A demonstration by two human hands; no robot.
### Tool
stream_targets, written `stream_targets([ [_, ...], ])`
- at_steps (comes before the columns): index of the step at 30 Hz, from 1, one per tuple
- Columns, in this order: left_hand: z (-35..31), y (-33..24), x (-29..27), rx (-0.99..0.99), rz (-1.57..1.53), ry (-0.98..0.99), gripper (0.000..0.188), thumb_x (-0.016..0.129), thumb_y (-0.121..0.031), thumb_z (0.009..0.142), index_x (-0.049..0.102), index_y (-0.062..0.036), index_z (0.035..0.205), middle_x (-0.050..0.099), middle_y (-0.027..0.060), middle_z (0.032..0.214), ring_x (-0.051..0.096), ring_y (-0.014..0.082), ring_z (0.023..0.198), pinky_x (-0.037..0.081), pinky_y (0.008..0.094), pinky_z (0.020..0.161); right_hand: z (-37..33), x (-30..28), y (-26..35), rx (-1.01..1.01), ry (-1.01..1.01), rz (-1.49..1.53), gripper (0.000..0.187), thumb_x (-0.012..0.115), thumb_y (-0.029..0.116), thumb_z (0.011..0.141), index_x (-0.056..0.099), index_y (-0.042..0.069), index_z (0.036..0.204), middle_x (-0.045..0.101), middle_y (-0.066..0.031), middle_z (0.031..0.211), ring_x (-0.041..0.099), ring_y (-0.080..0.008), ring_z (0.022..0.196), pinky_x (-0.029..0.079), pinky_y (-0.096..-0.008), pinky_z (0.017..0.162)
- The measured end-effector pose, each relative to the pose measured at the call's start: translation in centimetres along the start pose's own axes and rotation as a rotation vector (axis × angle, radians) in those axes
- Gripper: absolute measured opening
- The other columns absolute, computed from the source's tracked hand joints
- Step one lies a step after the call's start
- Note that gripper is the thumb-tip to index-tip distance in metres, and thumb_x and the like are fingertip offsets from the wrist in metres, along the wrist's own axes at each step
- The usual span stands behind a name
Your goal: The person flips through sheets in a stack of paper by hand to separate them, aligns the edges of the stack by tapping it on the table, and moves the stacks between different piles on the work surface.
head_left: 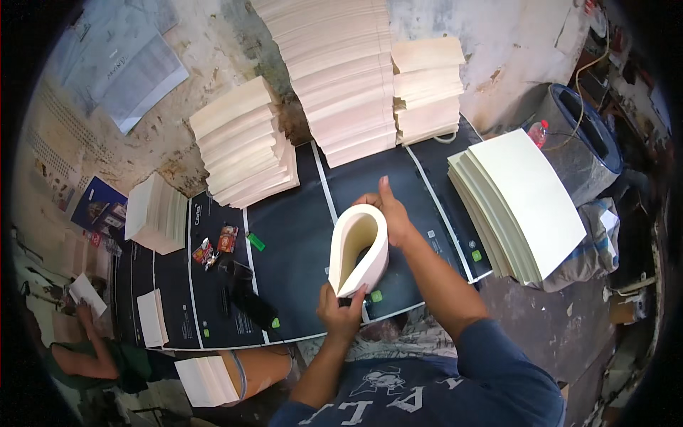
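A thick stack of cream paper sheets point(377, 263) is bent over into a loop above the black table. My left hand point(340, 313) pinches the stack's near end, where its two edges meet, with the thumb in front. At the far, rounded end, my right hand point(391, 213) holds the bend from its right side. The right thumb points up, and the other fingers go behind the paper, partly hidden.
Tall paper piles point(341, 85) stand along the wall. A wide cream stack point(523, 206) lies at the right beside a blue-rimmed drum point(590, 128). Small packets point(226, 238), a green lighter point(256, 242) and a dark cloth-like item point(249, 295) lie left. Another person point(89, 349) handles paper far left.
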State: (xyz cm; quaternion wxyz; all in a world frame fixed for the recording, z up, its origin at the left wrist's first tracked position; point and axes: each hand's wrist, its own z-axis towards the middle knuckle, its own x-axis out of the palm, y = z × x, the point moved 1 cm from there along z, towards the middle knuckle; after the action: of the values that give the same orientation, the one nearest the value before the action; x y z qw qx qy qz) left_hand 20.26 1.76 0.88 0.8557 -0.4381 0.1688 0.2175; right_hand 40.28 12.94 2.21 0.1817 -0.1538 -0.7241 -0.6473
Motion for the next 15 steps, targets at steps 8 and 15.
stream_targets([
  [8, -0.6, 0.9, -0.1, -0.04, -0.062, 0.012, 0.039, 0.083, -0.019, 0.071, 0.064, 0.0006, 0.099, 0.064, 0.0155, 0.09, 0.067, 0.0332, 0.073, 0.053, 0.04, 0.062, -1.2, 2.4, 1.6, -0.017, -0.167, -0.137, 0.09, 0.015, 0.074, 0.094, 0.068, 0.001, 0.082, 0.066, -0.0067, 0.076, 0.059, -0.0141, 0.071, 0.047, -0.0262, 0.07],
  [15, -2.7, 2.5, 1.5, -0.153, -0.21, 0.005, 0.036, 0.082, -0.016, 0.073, 0.064, 0.0013, 0.098, 0.064, 0.016, 0.091, 0.066, 0.0333, 0.078, 0.052, 0.0392, 0.067, -0.6, 1.4, 0.3, -0.079, -0.355, -0.205, 0.089, 0.016, 0.07, 0.096, 0.063, 0.002, 0.062, 0.061, -0.0106, 0.06, 0.057, -0.0168, 0.057, 0.05, -0.0286, 0.06],
])
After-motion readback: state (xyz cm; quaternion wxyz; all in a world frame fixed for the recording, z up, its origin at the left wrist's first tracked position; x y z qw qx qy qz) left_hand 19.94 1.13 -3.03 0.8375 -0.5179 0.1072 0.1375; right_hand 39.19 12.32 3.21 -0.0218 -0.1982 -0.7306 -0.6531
